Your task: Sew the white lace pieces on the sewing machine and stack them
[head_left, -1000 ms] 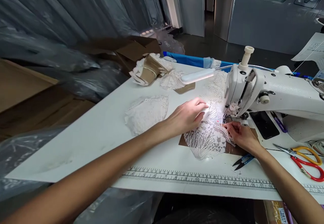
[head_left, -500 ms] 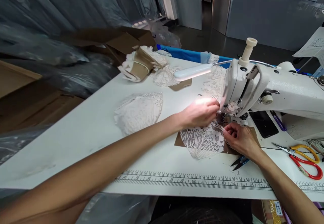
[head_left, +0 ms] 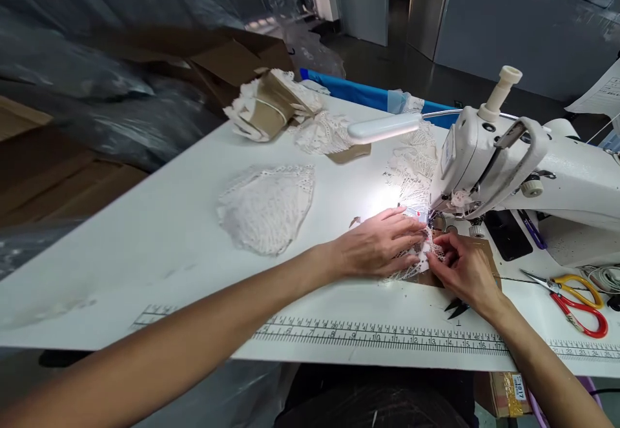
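Just in front of the needle of a white sewing machine (head_left: 484,163), my left hand (head_left: 380,244) lies flat with its fingers stretched over a piece of white lace (head_left: 404,266). To its right, my right hand (head_left: 460,270) pinches the edge of that lace between thumb and fingers. Part of the lace is hidden under my left hand. Beneath my right hand lies a brown card (head_left: 487,254), and the dark blades of thread snips (head_left: 456,308) stick out below the wrist.
Stacked lace pieces (head_left: 266,208) lie left of my hands. Farther back are a card-wrapped lace bundle (head_left: 271,108) and a lit lamp bar (head_left: 385,129). Scissors with red and yellow handles (head_left: 578,299) and a black phone (head_left: 507,234) are on the right. A ruler (head_left: 378,336) runs along the table edge.
My left hand has come down from beside the needle and flattened onto the lace. My right hand still pinches the lace edge. The view has shifted slightly.
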The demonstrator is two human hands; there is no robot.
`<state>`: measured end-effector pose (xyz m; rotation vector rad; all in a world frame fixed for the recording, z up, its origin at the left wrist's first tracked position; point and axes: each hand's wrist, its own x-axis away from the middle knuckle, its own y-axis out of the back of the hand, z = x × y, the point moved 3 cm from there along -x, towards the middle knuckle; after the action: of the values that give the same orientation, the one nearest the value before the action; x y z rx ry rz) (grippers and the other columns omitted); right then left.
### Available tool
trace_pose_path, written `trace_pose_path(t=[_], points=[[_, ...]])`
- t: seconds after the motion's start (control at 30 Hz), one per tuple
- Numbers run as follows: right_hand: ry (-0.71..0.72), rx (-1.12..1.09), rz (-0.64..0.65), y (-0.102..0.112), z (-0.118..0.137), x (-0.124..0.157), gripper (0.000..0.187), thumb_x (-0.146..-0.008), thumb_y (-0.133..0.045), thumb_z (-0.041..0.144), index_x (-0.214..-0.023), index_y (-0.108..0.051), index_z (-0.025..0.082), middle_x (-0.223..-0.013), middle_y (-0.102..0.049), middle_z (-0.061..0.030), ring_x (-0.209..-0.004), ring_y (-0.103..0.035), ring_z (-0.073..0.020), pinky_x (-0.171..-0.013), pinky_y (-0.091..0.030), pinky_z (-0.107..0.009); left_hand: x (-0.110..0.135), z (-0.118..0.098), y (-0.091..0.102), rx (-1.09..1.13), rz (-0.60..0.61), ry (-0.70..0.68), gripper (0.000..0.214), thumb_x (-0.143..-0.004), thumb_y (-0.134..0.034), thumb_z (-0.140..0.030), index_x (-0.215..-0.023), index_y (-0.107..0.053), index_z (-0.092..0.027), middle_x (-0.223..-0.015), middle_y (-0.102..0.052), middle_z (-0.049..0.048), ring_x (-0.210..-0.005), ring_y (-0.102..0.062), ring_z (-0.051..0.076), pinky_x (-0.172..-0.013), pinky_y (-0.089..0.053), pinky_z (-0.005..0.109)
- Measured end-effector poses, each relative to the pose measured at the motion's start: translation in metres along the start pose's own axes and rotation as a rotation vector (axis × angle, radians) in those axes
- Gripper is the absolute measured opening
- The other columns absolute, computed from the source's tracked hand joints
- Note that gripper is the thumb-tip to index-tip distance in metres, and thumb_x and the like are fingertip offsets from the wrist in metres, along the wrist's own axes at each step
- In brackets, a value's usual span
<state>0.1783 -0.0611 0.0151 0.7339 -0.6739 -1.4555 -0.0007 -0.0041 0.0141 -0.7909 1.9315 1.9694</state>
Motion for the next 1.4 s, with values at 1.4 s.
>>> trace_pose_path(t=[1.4], points=[[0.397,0.091,0.131,0.006,-0.02,0.001,0.039,-0.099,-0.042,0.024,-0.136,-0.056,0.023,-0.113,-0.061,-0.0109,-0.095,-0.063,-0.0223,-0.084,-0.057,-0.039,0.003,-0.014,-0.013,0.106,-0.066,0.076,0.01,-0.099,-0.05,-0.014,-0.1,-0.059,-0.018,-0.094,-0.069,0.0031,-0.093,-0.068,0.013,-0.103,-0.053,0.043]])
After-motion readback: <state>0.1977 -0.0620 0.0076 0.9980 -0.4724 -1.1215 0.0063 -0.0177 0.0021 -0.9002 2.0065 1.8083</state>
